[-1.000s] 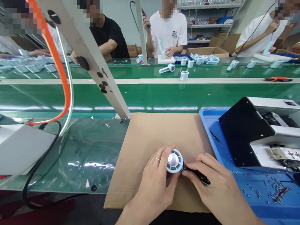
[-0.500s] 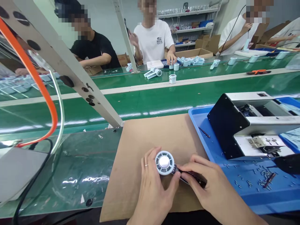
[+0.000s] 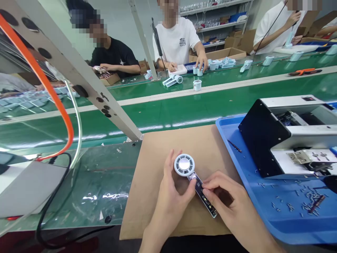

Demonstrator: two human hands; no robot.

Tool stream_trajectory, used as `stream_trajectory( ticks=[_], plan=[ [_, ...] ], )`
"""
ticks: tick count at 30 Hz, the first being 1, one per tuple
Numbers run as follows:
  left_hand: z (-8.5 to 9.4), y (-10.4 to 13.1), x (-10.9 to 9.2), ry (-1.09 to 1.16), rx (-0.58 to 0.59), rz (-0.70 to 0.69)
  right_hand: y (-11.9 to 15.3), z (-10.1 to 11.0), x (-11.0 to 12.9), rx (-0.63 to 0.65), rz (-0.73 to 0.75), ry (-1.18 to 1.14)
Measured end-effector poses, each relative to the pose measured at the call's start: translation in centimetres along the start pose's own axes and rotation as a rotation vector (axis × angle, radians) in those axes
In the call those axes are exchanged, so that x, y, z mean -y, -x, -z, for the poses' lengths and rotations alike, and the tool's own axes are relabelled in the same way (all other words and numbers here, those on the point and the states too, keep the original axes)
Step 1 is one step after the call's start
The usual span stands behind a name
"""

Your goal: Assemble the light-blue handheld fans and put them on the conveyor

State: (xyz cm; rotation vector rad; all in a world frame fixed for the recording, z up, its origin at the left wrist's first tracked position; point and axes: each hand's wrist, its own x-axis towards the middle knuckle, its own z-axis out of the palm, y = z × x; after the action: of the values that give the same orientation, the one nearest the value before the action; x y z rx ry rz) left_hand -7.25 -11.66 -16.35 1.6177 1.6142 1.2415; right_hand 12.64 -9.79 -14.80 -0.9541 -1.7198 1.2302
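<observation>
A light-blue fan housing (image 3: 184, 165) with a spoked round head and a pale disc at its centre lies over the cardboard sheet (image 3: 155, 158). From its head a narrow black circuit board (image 3: 206, 202) with small light-coloured parts runs down and to the right. My left hand (image 3: 171, 193) curls around the left side of the round head, its thumb pressed on the board's upper end. My right hand (image 3: 229, 200) has thumb and forefinger closed at the board's right edge, near its middle. Its other fingers are folded and partly hidden.
Right of the cardboard, a blue tray (image 3: 279, 225) holds a black-and-silver machine (image 3: 286, 137), loose screws (image 3: 312, 198) and driver bits. A slanted metal post (image 3: 105, 105) and orange hose (image 3: 61, 119) stand left. Co-workers sit beyond the green belt (image 3: 168, 110), which carries light-blue parts.
My right fingers have shifted to the board's edge, and much more of the board is uncovered. The housing sits slightly higher in view. Across the belt, a co-worker's raised hand has come down.
</observation>
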Motion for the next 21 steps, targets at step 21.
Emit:
stream_trajectory(
  ticks=[21],
  plan=[
    [0.8, 0.1, 1.1, -0.053, 0.029, -0.131, -0.6, -1.5, -1.6, -0.049, -0.076, -0.126]
  ],
)
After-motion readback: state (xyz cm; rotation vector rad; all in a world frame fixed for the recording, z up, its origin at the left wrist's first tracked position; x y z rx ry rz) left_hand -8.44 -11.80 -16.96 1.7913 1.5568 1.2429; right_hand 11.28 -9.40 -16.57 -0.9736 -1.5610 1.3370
